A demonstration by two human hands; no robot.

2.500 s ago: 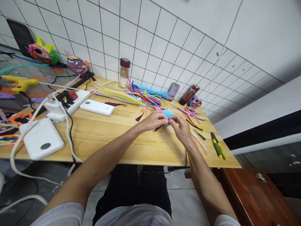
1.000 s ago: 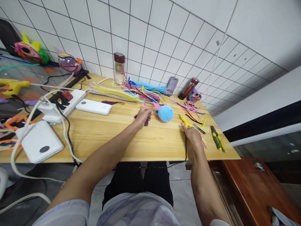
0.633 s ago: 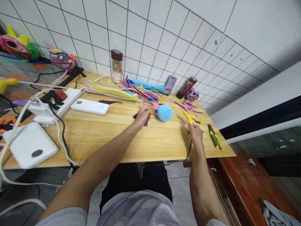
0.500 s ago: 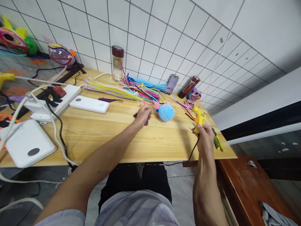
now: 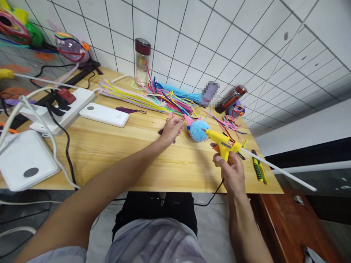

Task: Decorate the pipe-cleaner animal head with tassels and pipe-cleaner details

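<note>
Gripping a yellow glue gun (image 5: 223, 143) by its handle, the right hand (image 5: 231, 173) is nearest to the person, to the right of the blue ball (image 5: 197, 132) and above the table (image 5: 123, 153) edge. Its fingers are closed firmly round the handle. A white glue stick (image 5: 279, 171) comes out from the back of the gun, pointing away from the ball. The nozzle points at the ball and is almost touching its near side.

Just left of the ball, the left hand (image 5: 171, 129) lies on a dark tassel (image 5: 160, 131) with bent fingers. I cannot tell whether it pinches the tassel or only presses it down. The ball itself lies on the table between both hands.

In my judgement the step in hand is bringing the nozzle to the ball. Gluing there would need a steady tip and the tassel brought close.

Pliers (image 5: 259, 171) lie well to the right of the ball. Behind the ball spreads a heap of pipe cleaners (image 5: 153, 100), and farther behind a bottle (image 5: 142, 62) stands at the wall.
</note>
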